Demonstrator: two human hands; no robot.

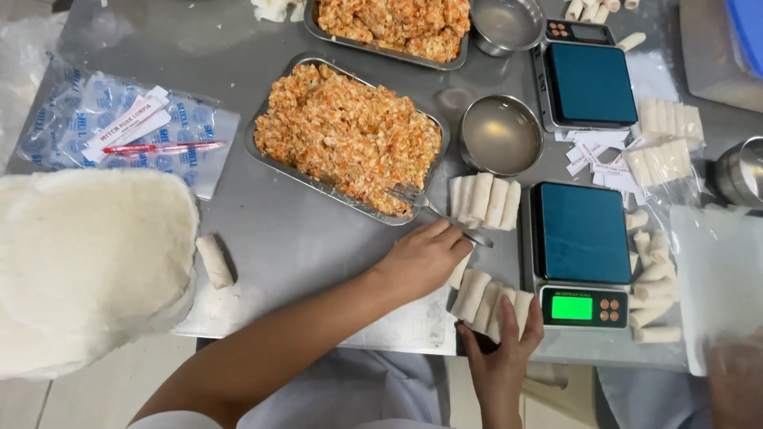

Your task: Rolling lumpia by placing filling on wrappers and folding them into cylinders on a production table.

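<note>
Left hand (425, 258) resting on rolled wrappers (469, 294), fingers loosely curled, clamping nothing. Right hand (502, 349) lying open against same row at table edge. Fork (433, 210) leaning off filling tray (270, 155) just above. Scale (580, 254) sitting right. Blue-printed clear bags (119, 131), white label strips lying far left.

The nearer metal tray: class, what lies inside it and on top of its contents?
The nearer metal tray is heaped with orange-and-white minced filling. A fork rests on the filling's near corner, its handle reaching toward the left hand. The tray's bottom is covered by the filling.
</note>
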